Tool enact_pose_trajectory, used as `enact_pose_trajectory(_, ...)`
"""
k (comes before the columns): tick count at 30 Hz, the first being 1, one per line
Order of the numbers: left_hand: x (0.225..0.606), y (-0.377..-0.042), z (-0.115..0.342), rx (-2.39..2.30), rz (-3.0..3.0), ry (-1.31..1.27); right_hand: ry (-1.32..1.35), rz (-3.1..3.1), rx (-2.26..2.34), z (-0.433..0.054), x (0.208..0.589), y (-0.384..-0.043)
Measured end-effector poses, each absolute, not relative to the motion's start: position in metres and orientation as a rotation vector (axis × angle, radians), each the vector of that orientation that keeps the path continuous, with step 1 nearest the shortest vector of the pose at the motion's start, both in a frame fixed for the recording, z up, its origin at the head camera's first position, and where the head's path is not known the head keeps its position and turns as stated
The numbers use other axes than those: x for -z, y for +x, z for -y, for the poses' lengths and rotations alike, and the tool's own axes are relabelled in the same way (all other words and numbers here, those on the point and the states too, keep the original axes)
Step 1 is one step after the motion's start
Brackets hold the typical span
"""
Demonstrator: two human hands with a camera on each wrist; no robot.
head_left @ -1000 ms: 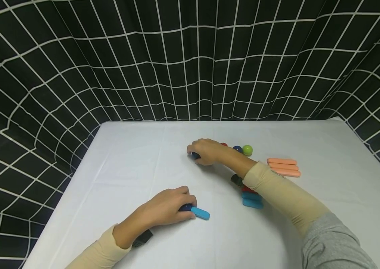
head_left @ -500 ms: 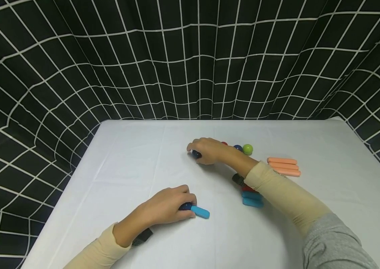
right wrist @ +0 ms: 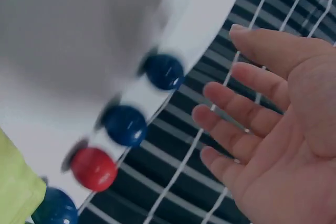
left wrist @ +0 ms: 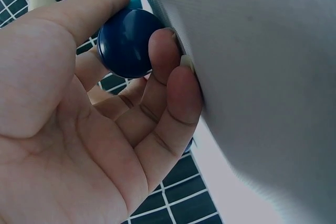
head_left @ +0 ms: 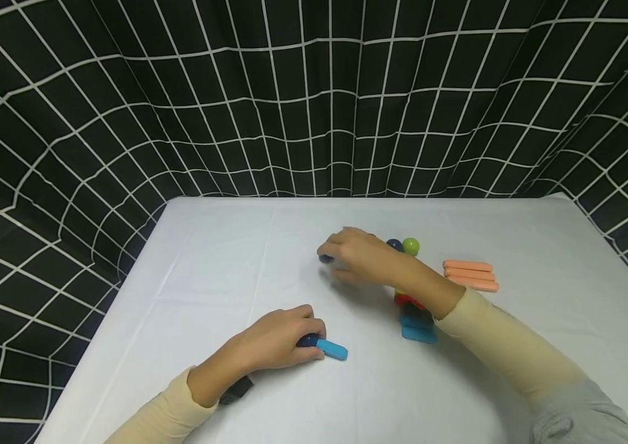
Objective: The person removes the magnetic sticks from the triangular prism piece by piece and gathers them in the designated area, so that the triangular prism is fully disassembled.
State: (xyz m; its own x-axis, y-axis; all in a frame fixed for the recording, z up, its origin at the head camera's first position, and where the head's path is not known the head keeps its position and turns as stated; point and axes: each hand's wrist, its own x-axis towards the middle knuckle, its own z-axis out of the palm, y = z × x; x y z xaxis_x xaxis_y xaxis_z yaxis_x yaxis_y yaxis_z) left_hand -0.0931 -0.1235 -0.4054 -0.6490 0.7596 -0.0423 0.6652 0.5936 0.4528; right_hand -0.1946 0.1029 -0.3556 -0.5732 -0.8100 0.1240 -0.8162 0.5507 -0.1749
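My left hand (head_left: 275, 340) rests low over the white table and grips a dark blue ball (left wrist: 123, 51) between thumb and curled fingers. A light blue stick (head_left: 332, 349) sticks out from the ball, with the thumb tip against it. Farther back, my right hand (head_left: 366, 256) is blurred; in the right wrist view its fingers stretch out loosely with nothing in them. Just beside its fingertips, another dark blue ball (head_left: 326, 258) lies on the table. The right wrist view shows a red ball (right wrist: 94, 169) in a row with several blue ones.
Behind the right forearm stand a green ball (head_left: 411, 246) and a dark blue ball (head_left: 395, 245). Orange sticks (head_left: 469, 275) lie to the right. Blue sticks (head_left: 419, 333) and a red piece (head_left: 407, 301) lie partly under the forearm. A black gridded curtain (head_left: 314, 111) surrounds the table.
My right hand has let go of the dark blue ball at the back and drawn away to the right, its fingers opening. The left hand has stayed still with its ball and stick.
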Motion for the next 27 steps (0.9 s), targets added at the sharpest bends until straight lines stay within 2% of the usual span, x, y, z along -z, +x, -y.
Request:
enact_pose_trajectory(8, 0.406, -0.093, 0.121, -0.583, -2.596, 1.175, 1.569, 2.789, -0.382, -0.109, 0.361, -0.123)
enact_pose_trajectory(13, 0.405, -0.093, 0.121, -0.567, -2.602, 1.170, 1.573, 2.866, -0.391, -0.108, 0.377, -0.094)
enact_pose_trajectory(19, 0.404, -0.093, 0.121, -0.571, -2.592, 1.151, 1.512, 2.930, -0.340, -0.102, 0.393, -0.083)
enact_pose_trajectory(27, 0.400, -0.095, 0.125, -0.544, -2.587, 1.155, 1.451, 2.937, -0.390, -0.103, 0.392, -0.083)
